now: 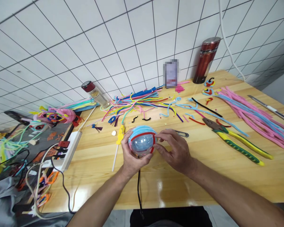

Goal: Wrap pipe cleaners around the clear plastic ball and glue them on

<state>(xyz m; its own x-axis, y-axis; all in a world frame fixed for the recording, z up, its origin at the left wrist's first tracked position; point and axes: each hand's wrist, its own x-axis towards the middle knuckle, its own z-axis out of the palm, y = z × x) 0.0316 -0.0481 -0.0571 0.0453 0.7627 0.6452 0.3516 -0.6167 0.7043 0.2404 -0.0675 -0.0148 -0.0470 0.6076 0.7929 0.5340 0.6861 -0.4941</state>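
A clear plastic ball (142, 143) has rows of light blue pipe cleaner over its top. A red pipe cleaner (153, 142) runs across its front and down the right side. My left hand (130, 159) is wrapped round the ball from the left and below, holding it above the table. At the ball's right edge, my right hand (175, 149) has its fingers bent and its thumb and fingertips against the red pipe cleaner. The exact grip is hard to see. Just left of the ball lies a yellow hot glue gun (120, 135); a small metal utility blade holder (181, 134) is behind my right hand.
Green-and-yellow pliers (236, 140) lie at right, near pink and blue pipe cleaners (248, 113) and a utility knife (269, 107). Loose pipe cleaners (137, 101) cover the back. A red thermos (207, 60) and a glass bottle (96, 94) stand there. A power strip (72, 149) with cords is left.
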